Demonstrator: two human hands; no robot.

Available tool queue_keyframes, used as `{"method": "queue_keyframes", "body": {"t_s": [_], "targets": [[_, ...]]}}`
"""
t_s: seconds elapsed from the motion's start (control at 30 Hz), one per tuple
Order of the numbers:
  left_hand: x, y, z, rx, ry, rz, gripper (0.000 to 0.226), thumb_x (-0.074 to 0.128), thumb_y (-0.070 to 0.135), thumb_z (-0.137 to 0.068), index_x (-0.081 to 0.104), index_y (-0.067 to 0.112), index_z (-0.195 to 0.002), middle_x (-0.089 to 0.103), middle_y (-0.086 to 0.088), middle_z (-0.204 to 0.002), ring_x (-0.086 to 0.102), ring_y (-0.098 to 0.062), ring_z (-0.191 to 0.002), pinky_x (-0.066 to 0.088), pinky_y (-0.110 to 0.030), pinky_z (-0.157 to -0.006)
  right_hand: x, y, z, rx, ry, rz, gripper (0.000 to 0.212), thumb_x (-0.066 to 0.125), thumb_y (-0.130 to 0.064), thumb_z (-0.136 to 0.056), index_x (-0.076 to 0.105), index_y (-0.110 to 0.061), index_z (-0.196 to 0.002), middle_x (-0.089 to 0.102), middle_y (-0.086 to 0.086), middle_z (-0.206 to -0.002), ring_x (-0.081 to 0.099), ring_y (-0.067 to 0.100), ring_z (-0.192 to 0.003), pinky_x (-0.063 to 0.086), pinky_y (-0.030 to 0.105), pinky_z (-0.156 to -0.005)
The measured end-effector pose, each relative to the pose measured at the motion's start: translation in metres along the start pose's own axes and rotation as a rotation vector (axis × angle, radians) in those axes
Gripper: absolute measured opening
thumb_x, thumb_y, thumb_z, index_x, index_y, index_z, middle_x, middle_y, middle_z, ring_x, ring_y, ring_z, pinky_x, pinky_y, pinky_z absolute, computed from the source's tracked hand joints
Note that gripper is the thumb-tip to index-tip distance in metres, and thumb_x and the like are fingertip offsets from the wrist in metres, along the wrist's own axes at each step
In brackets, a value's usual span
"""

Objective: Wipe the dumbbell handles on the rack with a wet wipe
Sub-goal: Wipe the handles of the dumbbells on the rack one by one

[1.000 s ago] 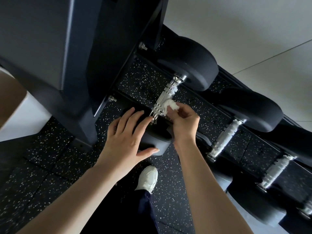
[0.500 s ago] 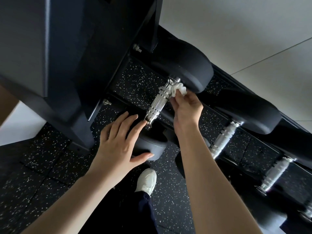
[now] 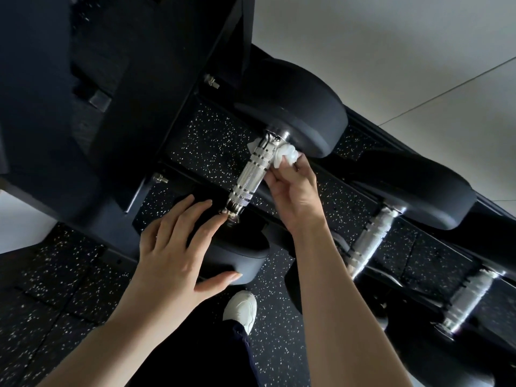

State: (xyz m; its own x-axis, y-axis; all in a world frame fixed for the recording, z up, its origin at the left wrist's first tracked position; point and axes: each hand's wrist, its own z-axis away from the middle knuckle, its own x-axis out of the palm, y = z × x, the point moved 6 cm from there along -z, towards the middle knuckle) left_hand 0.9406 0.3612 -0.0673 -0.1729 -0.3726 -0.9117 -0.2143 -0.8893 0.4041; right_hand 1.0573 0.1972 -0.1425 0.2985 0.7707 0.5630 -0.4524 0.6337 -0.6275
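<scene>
The dumbbell handle (image 3: pixel 248 174) lay on the rack (image 3: pixel 145 113), just left of the right hand's (image 3: pixel 296 196) fingers (image 3: pixel 275 180), which pinched a bunched wet wipe (image 3: pixel 287 156) against its far end. The left hand (image 3: pixel 173 255) rested flat, fingers spread, on the near weight (image 3: pixel 237 255). The wipe might snag on the knurling or skip the underside; the weight might roll. Below the fingers lay speckled rubber floor (image 3: pixel 69 275); beyond them, a pale wall (image 3: pixel 391 51).
</scene>
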Motion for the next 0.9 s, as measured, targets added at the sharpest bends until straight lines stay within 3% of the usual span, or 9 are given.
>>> {"method": "queue_keyframes", "body": {"t_s": [0.1,0.23,0.33,0.57,0.8,0.9], "targets": [[0.0,0.001,0.0,-0.004,-0.009,0.004,0.07,0.048,0.063,-0.079,0.049,0.017,-0.131,0.048,-0.008,-0.141,0.039,-0.029,-0.136,0.035,-0.051,-0.098,-0.002,0.004,0.0,0.02,-0.015,-0.002,0.016,0.053,0.007,-0.084,0.05,-0.008,-0.089,0.056,0.018,-0.099,0.056,0.03,-0.098,0.039,0.051,-0.103],[-0.001,0.002,0.0,-0.007,-0.028,-0.017,0.07,0.047,0.062,-0.079,0.049,0.015,-0.131,0.047,-0.009,-0.14,0.039,-0.029,-0.136,0.033,-0.048,-0.098,-0.004,0.015,0.003,0.074,-0.046,0.03,0.021,0.051,0.011,-0.083,0.047,-0.009,-0.084,0.047,0.033,-0.115,0.043,0.049,-0.121,0.032,0.059,-0.106],[-0.002,0.001,0.001,-0.016,-0.031,-0.018,0.071,0.046,0.062,-0.079,0.051,0.015,-0.131,0.047,-0.009,-0.14,0.038,-0.029,-0.136,0.034,-0.049,-0.098,-0.005,0.022,0.01,0.129,-0.059,0.056,0.019,0.054,0.012,-0.08,0.048,-0.005,-0.087,0.055,0.025,-0.107,0.054,0.041,-0.108,0.045,0.049,-0.098],[-0.002,0.001,0.001,-0.022,-0.041,-0.002,0.072,0.048,0.062,-0.078,0.053,0.014,-0.131,0.048,-0.009,-0.14,0.037,-0.029,-0.137,0.031,-0.048,-0.101,-0.004,0.028,0.034,0.262,-0.067,0.277,0.026,0.044,0.02,-0.085,0.045,-0.006,-0.079,0.064,0.011,-0.084,0.067,0.022,-0.079,0.057,0.032,-0.08],[-0.002,0.001,0.001,-0.023,-0.025,0.006,0.072,0.049,0.062,-0.078,0.055,0.013,-0.131,0.049,-0.009,-0.139,0.039,-0.029,-0.136,0.031,-0.047,-0.101,-0.003,0.03,0.048,0.247,-0.056,0.546,0.027,0.054,0.019,-0.08,0.047,-0.008,-0.076,0.058,0.013,-0.084,0.058,0.027,-0.082,0.048,0.044,-0.091],[-0.002,0.001,0.0,-0.013,-0.02,0.004,0.072,0.048,0.062,-0.078,0.056,0.012,-0.13,0.049,-0.009,-0.138,0.038,-0.029,-0.136,0.03,-0.047,-0.101,-0.002,0.029,0.052,0.182,-0.057,0.618,0.028,0.056,0.018,-0.079,0.047,-0.008,-0.076,0.054,0.017,-0.084,0.055,0.029,-0.084,0.047,0.044,-0.084]]}}
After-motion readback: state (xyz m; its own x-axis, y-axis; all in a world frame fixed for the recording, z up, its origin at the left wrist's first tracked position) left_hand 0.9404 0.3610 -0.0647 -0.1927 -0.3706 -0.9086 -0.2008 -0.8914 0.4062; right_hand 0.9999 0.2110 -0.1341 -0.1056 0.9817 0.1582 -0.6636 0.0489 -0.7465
